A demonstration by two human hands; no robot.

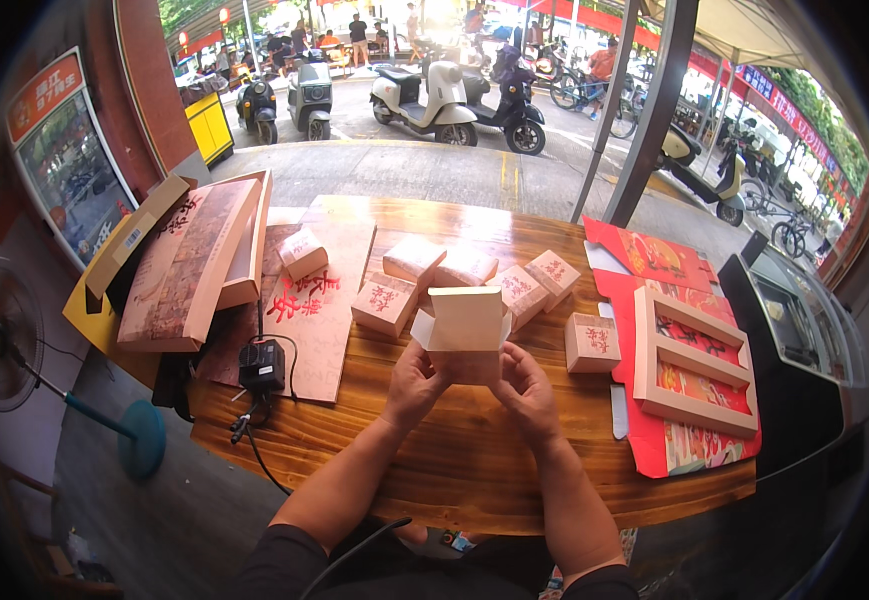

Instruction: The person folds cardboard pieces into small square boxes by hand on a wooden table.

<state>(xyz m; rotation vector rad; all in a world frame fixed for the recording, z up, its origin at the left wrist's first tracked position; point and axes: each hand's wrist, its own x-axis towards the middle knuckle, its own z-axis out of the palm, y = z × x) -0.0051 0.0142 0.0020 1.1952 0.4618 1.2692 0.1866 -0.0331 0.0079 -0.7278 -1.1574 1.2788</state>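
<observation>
From where I stand, the person has both hands up on one small pale carton (464,366), its top flap raised and its side flaps spread out. The left grip (415,388) pinches the lower left side of the carton, thumb toward the person, and the right grip (527,393) has hold of the opposite side the same way. The carton sits right between the two, in front of the person, above the wooden tabletop (434,470).

Just beyond the grip there's a loose cluster of small pinkish boxes (385,304) with red characters on them. One more box (592,343) stands by itself to the right of the right grip, and farther right lies a red printed sheet (653,452) with a divided cardboard frame (691,358) on top of it.

Over to the left of the left grip I see a black power adapter (262,364) with its cords, lying by a flat pinkish panel (321,352). Another small box (303,254) sits on that panel, and farther left, beyond the adapter, a large pinkish case (192,262) leans at a tilt.
</observation>
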